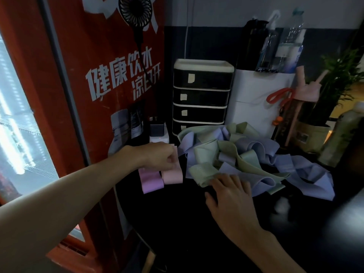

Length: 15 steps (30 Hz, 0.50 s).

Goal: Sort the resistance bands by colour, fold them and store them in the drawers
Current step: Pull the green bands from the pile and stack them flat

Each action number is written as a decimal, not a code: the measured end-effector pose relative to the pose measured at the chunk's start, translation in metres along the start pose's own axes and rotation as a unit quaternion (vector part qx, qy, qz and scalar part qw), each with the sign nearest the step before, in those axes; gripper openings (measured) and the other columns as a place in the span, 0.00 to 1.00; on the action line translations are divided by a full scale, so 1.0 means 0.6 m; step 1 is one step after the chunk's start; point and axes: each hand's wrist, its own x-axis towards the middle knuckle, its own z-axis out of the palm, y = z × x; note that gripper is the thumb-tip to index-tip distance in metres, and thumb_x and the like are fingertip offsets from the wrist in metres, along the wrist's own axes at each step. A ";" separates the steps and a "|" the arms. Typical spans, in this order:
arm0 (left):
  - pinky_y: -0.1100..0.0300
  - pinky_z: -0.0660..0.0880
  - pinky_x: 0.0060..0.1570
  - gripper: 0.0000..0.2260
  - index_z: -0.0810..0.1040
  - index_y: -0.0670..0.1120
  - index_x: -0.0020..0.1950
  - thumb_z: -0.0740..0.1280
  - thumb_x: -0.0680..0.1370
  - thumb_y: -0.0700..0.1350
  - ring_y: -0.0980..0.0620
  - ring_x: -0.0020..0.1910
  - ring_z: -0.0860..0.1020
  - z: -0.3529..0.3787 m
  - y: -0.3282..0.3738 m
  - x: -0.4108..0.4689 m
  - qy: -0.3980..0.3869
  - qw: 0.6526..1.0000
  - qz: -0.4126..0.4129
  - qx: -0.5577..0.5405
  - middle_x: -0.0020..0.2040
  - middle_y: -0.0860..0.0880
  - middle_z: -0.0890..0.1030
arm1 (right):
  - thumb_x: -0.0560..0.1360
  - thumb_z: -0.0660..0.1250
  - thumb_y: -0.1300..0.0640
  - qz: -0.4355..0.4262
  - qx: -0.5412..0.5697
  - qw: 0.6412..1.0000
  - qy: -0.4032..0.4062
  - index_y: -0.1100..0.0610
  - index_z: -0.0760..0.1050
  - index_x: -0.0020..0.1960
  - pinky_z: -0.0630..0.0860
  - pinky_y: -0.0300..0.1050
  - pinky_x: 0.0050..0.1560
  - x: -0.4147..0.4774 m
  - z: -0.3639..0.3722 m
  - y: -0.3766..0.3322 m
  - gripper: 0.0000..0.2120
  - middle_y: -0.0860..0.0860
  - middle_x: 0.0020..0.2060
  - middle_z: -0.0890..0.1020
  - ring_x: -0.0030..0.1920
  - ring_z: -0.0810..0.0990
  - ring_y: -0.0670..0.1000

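Left hand pinching folded pink band beside purple band, right hand spread flat on green band, tangled pile on dark surface

1. My folded pink band lies flat on the dark tabletop, its upper end pinched in my left hand.
2. The folded purple band lies touching it at its nine o'clock, also flat.
3. A loose heap of tangled lavender bands and pale green bands sprawls at three o'clock from the pink one; my right hand rests flat on its near edge.
4. The black drawer unit stands upright at the heap's twelve o'clock, all drawers closed.
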 end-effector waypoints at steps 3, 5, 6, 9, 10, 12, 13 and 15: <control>0.50 0.77 0.44 0.09 0.81 0.48 0.44 0.62 0.78 0.47 0.50 0.41 0.79 -0.006 0.013 -0.001 -0.006 1.000 -0.016 0.007 0.41 0.50 0.81 | 0.76 0.55 0.44 0.010 0.061 0.996 -0.058 0.49 0.78 0.56 0.71 0.50 0.58 -0.016 0.001 0.027 0.17 0.45 0.53 0.77 0.57 0.75 0.51; 0.49 0.78 0.49 0.11 0.82 0.47 0.50 0.61 0.78 0.48 0.50 0.46 0.79 -0.007 0.024 0.002 0.017 0.999 -0.025 0.024 0.46 0.50 0.83 | 0.77 0.57 0.46 0.006 0.082 0.995 -0.063 0.49 0.78 0.56 0.69 0.49 0.60 -0.018 0.006 0.033 0.15 0.45 0.53 0.76 0.58 0.73 0.49; 0.48 0.78 0.49 0.11 0.83 0.49 0.50 0.62 0.77 0.50 0.51 0.47 0.79 -0.008 0.032 0.004 0.040 0.999 -0.021 0.030 0.47 0.51 0.82 | 0.78 0.58 0.46 0.004 0.082 0.995 -0.062 0.49 0.77 0.56 0.69 0.49 0.60 -0.017 0.009 0.034 0.14 0.44 0.53 0.76 0.58 0.73 0.49; 0.47 0.77 0.49 0.08 0.81 0.53 0.50 0.65 0.78 0.54 0.54 0.47 0.78 -0.011 0.069 0.016 0.078 0.996 0.029 0.008 0.47 0.53 0.81 | 0.79 0.60 0.48 0.019 0.121 0.991 -0.058 0.49 0.77 0.54 0.69 0.48 0.58 -0.014 0.010 0.038 0.09 0.44 0.52 0.76 0.56 0.72 0.48; 0.48 0.77 0.50 0.08 0.80 0.53 0.53 0.65 0.79 0.54 0.53 0.48 0.78 -0.013 0.084 0.021 0.073 0.996 0.043 0.001 0.49 0.53 0.81 | 0.80 0.61 0.50 0.026 0.150 0.987 -0.059 0.50 0.77 0.54 0.69 0.47 0.57 -0.013 0.006 0.041 0.08 0.45 0.51 0.77 0.55 0.71 0.48; 0.50 0.76 0.54 0.12 0.79 0.50 0.60 0.66 0.80 0.54 0.51 0.53 0.78 -0.014 0.113 0.031 0.058 0.997 0.056 -0.014 0.55 0.51 0.81 | 0.81 0.62 0.53 0.035 0.200 0.976 -0.075 0.53 0.77 0.52 0.69 0.46 0.55 -0.013 0.000 0.044 0.06 0.47 0.50 0.77 0.52 0.70 0.48; 0.53 0.75 0.57 0.14 0.77 0.49 0.63 0.67 0.80 0.53 0.51 0.56 0.78 -0.012 0.122 0.038 0.052 0.996 0.062 -0.021 0.58 0.50 0.80 | 0.81 0.61 0.54 0.032 0.213 0.973 -0.083 0.53 0.77 0.51 0.69 0.46 0.56 -0.013 -0.002 0.046 0.06 0.47 0.49 0.77 0.51 0.70 0.47; 0.57 0.73 0.59 0.16 0.76 0.47 0.66 0.68 0.80 0.50 0.51 0.60 0.76 -0.008 0.137 0.052 0.041 0.996 0.079 -0.029 0.63 0.51 0.78 | 0.81 0.61 0.54 0.027 0.219 0.971 -0.086 0.53 0.76 0.50 0.69 0.46 0.56 -0.012 0.001 0.048 0.06 0.47 0.49 0.77 0.51 0.71 0.48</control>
